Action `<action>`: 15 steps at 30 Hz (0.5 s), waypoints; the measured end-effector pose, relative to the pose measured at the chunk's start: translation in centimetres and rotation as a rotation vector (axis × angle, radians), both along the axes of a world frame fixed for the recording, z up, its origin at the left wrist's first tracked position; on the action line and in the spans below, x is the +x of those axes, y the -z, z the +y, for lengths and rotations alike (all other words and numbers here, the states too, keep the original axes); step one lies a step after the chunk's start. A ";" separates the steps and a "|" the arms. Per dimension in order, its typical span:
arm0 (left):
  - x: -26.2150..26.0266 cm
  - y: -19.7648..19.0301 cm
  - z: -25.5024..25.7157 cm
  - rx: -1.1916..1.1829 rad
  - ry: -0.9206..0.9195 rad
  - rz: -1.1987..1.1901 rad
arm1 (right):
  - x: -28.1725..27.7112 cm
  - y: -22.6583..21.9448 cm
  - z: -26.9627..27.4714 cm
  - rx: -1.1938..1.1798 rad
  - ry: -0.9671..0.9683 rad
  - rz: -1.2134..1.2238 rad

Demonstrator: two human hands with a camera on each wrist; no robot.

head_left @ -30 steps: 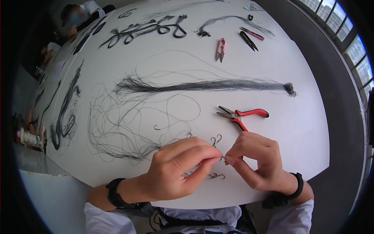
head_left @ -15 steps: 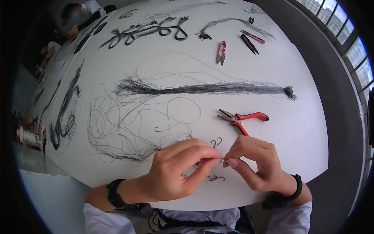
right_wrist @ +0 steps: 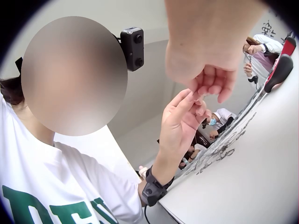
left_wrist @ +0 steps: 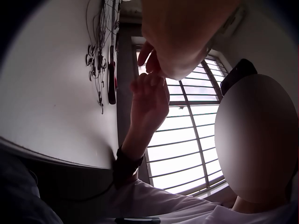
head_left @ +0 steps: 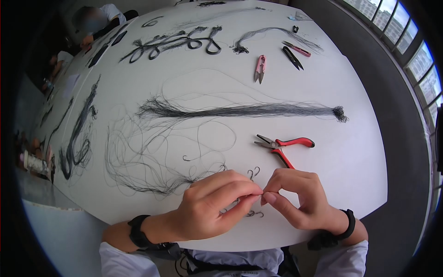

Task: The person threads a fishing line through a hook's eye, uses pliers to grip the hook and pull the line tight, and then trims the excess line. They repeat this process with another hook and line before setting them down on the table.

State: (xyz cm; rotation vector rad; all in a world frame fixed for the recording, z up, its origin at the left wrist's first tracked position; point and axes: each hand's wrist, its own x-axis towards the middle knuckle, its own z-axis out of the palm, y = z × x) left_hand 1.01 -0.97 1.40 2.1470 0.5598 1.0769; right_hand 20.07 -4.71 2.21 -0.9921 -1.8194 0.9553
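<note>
In the head view, my left hand (head_left: 214, 203) and right hand (head_left: 297, 198) meet fingertip to fingertip low over the table. Each pinches with thumb and fingers at a tiny fish hook, now mostly hidden between the fingertips. Loose dark hooks (head_left: 254, 214) lie on the table beneath, partly covered by the left hand. A tangle of thin fishing line (head_left: 138, 184) spreads out to the left of the hands. Just beyond the right hand are red-and-black pliers (head_left: 281, 145) with parted jaws. Both wrist views show the left hand (right_wrist: 180, 121) and right hand (left_wrist: 150, 100) joined at the fingertips.
A long bundle of dark line (head_left: 258, 111) with clustered hooks (head_left: 340, 114) crosses the white table (head_left: 341, 194). Pink thread snips (head_left: 260, 68) and black snips (head_left: 292, 58) lie farther back. More looped bundles (head_left: 194, 42) sit at the back; another person (head_left: 104, 21) is at the far left.
The fingertips have drawn closer, covering the thin dark piece that showed between them. The whole table scene sits slightly lower in the head view. Both hands keep their pinch.
</note>
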 end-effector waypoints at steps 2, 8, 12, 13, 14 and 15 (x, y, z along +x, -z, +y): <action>0.1 0.0 0.0 -0.002 0.006 -0.031 | 0.0 -0.1 0.1 -0.032 -0.008 0.043; 0.0 0.0 0.0 0.003 0.004 -0.011 | 0.2 0.2 0.1 -0.159 -0.066 0.100; 0.0 -0.1 0.0 0.008 0.000 0.010 | 0.2 0.1 0.0 -0.409 -0.104 0.230; 0.1 0.0 0.1 0.004 -0.007 0.000 | 0.2 0.1 0.0 -0.506 -0.111 0.292; 0.1 0.0 0.1 -0.001 -0.013 -0.008 | 0.2 0.1 -0.1 -0.505 -0.112 0.292; 0.1 -0.1 0.1 -0.001 -0.013 -0.007 | 0.2 0.1 -0.1 -0.531 -0.112 0.321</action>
